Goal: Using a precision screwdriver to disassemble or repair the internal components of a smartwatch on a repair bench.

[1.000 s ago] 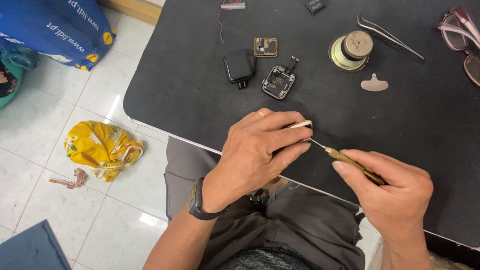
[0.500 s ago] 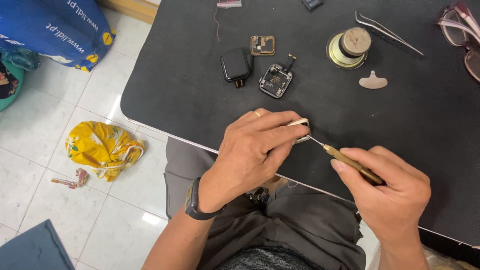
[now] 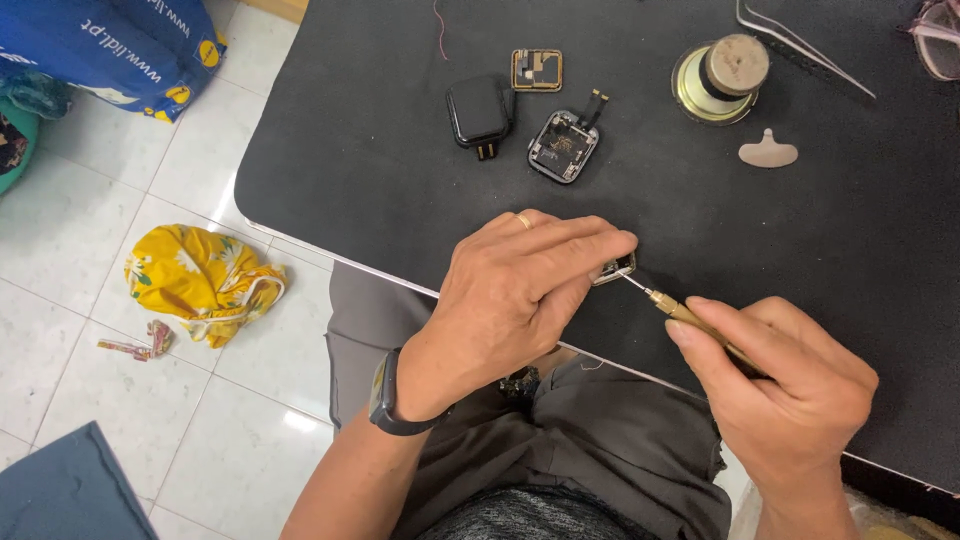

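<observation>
the left hand [image 3: 515, 300] presses its fingers together on a small metal part [image 3: 613, 268] lying on the black table [image 3: 380, 170] near its front edge. the right hand [image 3: 790, 385] has its fingers clamped around a brass-handled pick [image 3: 690, 318], whose thin tip touches that part.

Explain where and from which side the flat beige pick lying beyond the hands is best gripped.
Grip the flat beige pick by its narrow upper tab, coming from above: it lies flat on the black mat, so the wide lower blade gives little purchase, and the tab probably suits a fingertip pinch.
</observation>
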